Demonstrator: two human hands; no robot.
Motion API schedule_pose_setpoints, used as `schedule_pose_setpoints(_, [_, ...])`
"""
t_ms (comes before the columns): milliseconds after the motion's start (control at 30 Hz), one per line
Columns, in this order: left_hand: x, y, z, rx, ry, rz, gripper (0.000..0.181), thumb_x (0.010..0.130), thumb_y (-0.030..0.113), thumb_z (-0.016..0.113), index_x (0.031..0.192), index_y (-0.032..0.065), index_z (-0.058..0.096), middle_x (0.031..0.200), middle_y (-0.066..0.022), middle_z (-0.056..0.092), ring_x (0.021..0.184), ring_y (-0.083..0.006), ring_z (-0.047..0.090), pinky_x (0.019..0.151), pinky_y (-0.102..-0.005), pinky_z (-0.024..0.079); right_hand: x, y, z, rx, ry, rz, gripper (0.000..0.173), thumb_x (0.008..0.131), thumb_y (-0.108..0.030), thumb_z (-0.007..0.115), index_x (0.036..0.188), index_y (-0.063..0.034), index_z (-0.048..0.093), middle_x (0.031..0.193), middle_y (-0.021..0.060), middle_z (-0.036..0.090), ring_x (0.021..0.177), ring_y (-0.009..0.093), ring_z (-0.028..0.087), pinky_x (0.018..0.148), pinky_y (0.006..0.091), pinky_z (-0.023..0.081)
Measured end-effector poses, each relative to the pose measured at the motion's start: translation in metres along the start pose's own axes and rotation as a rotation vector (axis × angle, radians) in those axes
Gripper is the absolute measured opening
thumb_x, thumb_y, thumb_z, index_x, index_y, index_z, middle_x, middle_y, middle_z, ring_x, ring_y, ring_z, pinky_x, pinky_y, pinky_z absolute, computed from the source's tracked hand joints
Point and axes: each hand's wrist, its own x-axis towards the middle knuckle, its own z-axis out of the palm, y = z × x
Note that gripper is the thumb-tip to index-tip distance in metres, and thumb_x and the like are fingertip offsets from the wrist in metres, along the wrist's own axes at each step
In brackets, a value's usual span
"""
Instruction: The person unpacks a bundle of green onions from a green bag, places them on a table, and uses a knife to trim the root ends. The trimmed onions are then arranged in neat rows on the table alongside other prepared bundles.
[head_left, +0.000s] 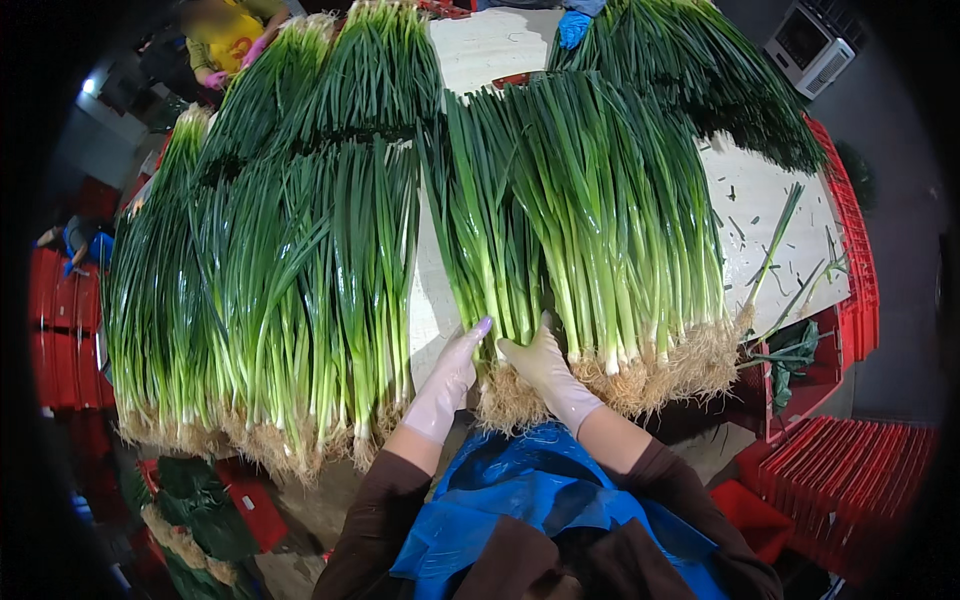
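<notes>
My gloved left hand (448, 376) and my gloved right hand (541, 366) close in from both sides around a bunch of green onions (501, 300), just above its tan roots. The leaves of this bunch point away from me on the pale tabletop (435, 315). Right of it, against my right hand, lies a thick row of green onions (615, 225) with roots at the near edge. A wide pile of green onions (262, 300) lies to the left, with a strip of bare tabletop between it and my left hand.
Farther piles of green onions (675, 67) cover the back; a co-worker's blue glove (574, 30) touches one. Another person in a yellow apron (229, 45) stands back left. Loose stalks and leaf scraps lie at right. Red crates (847, 420) and a leaf-filled crate (810, 375) stand right.
</notes>
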Motion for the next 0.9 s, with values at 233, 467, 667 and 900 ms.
schedule_pose_setpoints(233, [-0.015, 0.012, -0.003, -0.161, -0.224, -0.019, 0.066, 0.076, 0.018, 0.078, 0.127, -0.0049, 0.043, 0.114, -0.0201, 0.058, 0.096, -0.0273, 0.061, 0.078, -0.0369, 0.053, -0.025, -0.032, -0.014, 0.204, -0.255, -0.092, 0.108, 0.067, -0.034, 0.077, 0.142, 0.0117, 0.015, 0.138, 0.0321, 0.038, 0.126, 0.037, 0.045, 0.104, 0.0339, 0.037])
schedule_pose_setpoints(467, [-0.083, 0.014, -0.038, -0.064, -0.316, 0.234, 0.074, 0.070, 0.032, 0.076, 0.129, -0.0027, 0.047, 0.121, -0.0152, 0.057, 0.116, -0.0246, 0.052, 0.106, -0.0352, 0.033, -0.052, -0.006, -0.009, 0.268, -0.296, -0.402, 0.065, 0.076, -0.018, 0.069, 0.131, 0.0028, 0.042, 0.116, 0.0173, 0.058, 0.103, 0.022, 0.058, 0.090, 0.0330, 0.046])
schedule_pose_setpoints(667, [-0.102, 0.046, -0.056, -0.020, -0.469, 0.257, 0.065, 0.076, 0.034, 0.074, 0.128, 0.0006, 0.052, 0.117, -0.0102, 0.060, 0.113, -0.0215, 0.053, 0.100, -0.0337, 0.037, -0.080, -0.024, -0.012, 0.587, -0.386, -0.327, 0.067, 0.078, -0.001, 0.067, 0.136, 0.0043, 0.033, 0.120, 0.0141, 0.056, 0.107, 0.021, 0.057, 0.094, 0.0318, 0.045])
schedule_pose_setpoints(900, [-0.010, 0.005, -0.107, -0.240, -0.263, -0.070, 0.045, 0.090, 0.019, 0.059, 0.128, -0.0017, 0.046, 0.118, -0.0183, 0.057, 0.101, -0.0295, 0.062, 0.086, -0.0427, 0.053, -0.015, 0.012, 0.019, 0.027, 0.148, -0.318, 0.077, 0.078, -0.022, 0.067, 0.138, 0.0087, 0.029, 0.129, 0.0328, 0.045, 0.117, 0.039, 0.049, 0.097, 0.0415, 0.041])
